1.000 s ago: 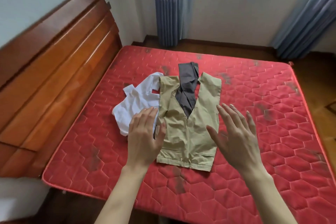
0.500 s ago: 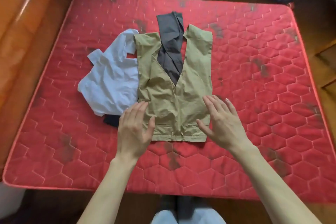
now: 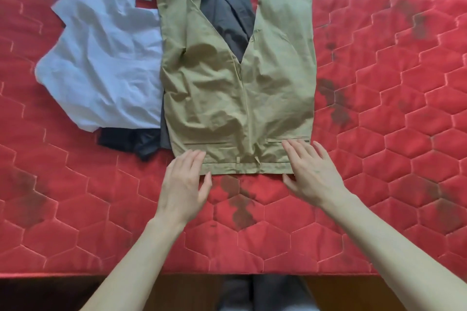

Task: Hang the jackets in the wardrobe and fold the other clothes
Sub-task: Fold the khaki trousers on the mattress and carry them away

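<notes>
A: What has moved since half a second ago?

B: Both hands have dropped to the near waistband of the trousers, and the camera has come in closer over the bed.

A: How is the left hand?

B: Fingers straight and together, thumb apart, tips at the left corner of the waistband. It holds nothing.

A: And the right hand?

B: Flat and spread, fingertips on the right corner of the waistband near the pocket slit, thumb on the mattress just below the hem. It grips nothing either.

A: Where do the clothes lie?

B: The trousers lie flat, waistband toward the person, legs spreading away. A grey garment shows between the legs. A white shirt lies crumpled, touching their left side, with a black garment poking out under it.
</notes>
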